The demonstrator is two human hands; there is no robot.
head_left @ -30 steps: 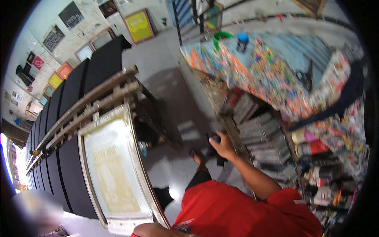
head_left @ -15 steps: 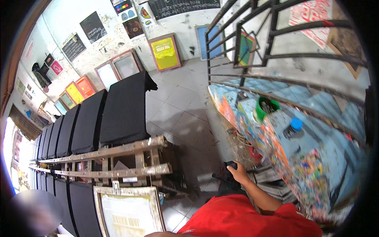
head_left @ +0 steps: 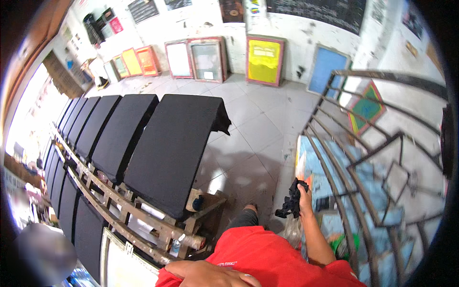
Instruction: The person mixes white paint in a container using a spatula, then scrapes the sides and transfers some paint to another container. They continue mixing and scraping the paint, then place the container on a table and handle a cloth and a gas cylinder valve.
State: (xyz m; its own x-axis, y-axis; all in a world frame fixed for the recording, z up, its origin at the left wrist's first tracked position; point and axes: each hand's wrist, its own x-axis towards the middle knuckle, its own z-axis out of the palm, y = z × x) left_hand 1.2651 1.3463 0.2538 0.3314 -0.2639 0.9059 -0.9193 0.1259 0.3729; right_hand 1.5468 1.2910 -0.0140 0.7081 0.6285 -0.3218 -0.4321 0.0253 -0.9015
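Observation:
My right hand (head_left: 305, 198) is closed around a crumpled black cloth (head_left: 289, 202), held out in front of me beside the stair railing. Some of its fingers are hidden by the cloth and by the hand itself. My left hand (head_left: 215, 273) lies across the front of my red shirt at the lower edge, its fingers stretched out and partly cut off by the frame. Left of me, black fabric pieces (head_left: 174, 148) lie over a row of boards on a long wooden rack (head_left: 138, 210).
A metal railing (head_left: 334, 162) and blue paint-spattered steps (head_left: 311, 153) stand at my right. A printing screen frame (head_left: 107, 253) rests at the lower left, near a blurred person (head_left: 45, 253). Coloured screen frames, one yellow (head_left: 264, 61), lean against the far wall. Grey floor tiles lie ahead.
My view has swung right and toward the far wall. My right hand, with the black cloth, is raised higher, and my left hand has come further into view.

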